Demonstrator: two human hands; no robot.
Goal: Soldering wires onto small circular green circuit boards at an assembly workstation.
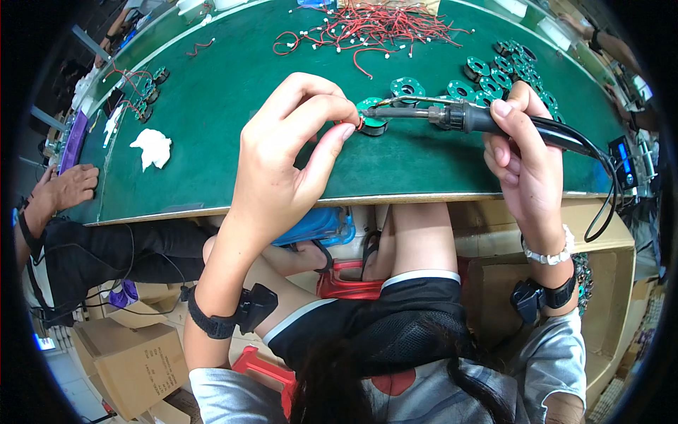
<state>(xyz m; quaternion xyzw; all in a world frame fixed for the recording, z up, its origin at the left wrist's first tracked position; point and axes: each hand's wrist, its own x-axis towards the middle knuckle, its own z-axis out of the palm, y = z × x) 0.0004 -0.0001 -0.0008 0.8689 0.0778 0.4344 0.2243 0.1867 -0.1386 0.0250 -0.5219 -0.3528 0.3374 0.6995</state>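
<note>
In my right hand (pixel 519 131) is a soldering iron (pixel 487 119) with a black handle, its tip pointing left. That tip reaches a small round part with a green ring-shaped circuit board (pixel 372 113) and a dark coil below. My left hand (pixel 289 145) pinches a red wire (pixel 361 124) at the board's left edge; most of the wire is hidden by the fingers. Thin solder wire seems to run above the iron's shaft toward the tip. Right behind lies another round green board (pixel 407 87), and several more like it (pixel 487 85) spread to the right.
A tangled pile of red wires (pixel 374 28) with white connectors lies at the far side. At left are a white tissue (pixel 152 149) and wired boards (pixel 145 99). A device with a blue display (pixel 622 157) stands right. Another person's hand (pixel 73 186) rests at the left edge.
</note>
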